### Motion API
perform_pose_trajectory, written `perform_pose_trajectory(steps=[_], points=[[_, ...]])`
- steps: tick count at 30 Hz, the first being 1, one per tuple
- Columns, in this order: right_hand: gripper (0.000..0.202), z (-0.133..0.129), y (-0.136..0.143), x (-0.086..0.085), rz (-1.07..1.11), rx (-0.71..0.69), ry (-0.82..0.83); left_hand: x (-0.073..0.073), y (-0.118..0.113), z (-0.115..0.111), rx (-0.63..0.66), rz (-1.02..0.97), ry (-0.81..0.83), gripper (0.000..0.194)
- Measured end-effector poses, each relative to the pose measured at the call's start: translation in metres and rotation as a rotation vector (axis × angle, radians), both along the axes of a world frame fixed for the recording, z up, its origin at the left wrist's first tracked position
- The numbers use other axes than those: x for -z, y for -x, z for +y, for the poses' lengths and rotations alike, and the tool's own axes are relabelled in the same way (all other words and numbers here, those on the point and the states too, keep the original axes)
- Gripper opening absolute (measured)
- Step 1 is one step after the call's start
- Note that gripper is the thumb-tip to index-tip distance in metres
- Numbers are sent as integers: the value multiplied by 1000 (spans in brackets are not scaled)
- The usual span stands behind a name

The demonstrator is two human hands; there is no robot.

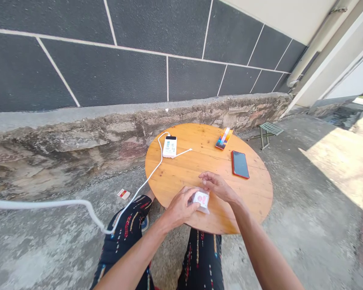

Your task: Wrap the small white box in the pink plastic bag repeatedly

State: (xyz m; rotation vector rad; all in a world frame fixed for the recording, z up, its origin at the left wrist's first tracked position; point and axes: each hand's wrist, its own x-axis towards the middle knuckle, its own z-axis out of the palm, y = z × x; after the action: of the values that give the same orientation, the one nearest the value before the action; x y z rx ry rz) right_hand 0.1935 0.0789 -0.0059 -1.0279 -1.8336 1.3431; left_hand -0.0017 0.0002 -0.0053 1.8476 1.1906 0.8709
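Note:
A small white box with red print, wrapped in what looks like clear plastic, is close to the near edge of the round wooden table. My left hand grips it from the left, with the thumb along its near side. Just above the box's far right corner is my right hand. Its fingers are bent and drawn together near the wrapping; whatever is between the fingertips is too small to make out.
On the wooden table lie a white power bank with a white cable, an orange-and-blue packet and a red-edged phone. A folding stool stands right, beyond the table. A red-and-white card-like packet lies on the ground.

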Motion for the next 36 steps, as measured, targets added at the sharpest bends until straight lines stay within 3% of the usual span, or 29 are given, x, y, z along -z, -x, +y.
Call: perform_pose_trajectory(steps=[5,12,21,25,28,31,36], points=[[29,-11,3,-8,-31,7,-30,2,0,0,-24,13,-16,45],[26,-36,8,-19,-274,109,-278,6,0,1,-15,45,-74,44],[27,-66,16,-15,-736,175,-813,12,-2,-5,-67,22,-105,45],[42,-84,23,-16,-941,133,-951,14,-2,-4,-68,18,-126,41],[58,-103,30,-13,-1036,137,-1006,16,-2,-3,-61,0,-157,33],[61,-124,37,-5,-1099,172,-1012,21,-1,-5,-50,-25,-184,34],[64,-149,38,4,-1004,274,-960,30,1,-7,-45,-68,-196,42]])
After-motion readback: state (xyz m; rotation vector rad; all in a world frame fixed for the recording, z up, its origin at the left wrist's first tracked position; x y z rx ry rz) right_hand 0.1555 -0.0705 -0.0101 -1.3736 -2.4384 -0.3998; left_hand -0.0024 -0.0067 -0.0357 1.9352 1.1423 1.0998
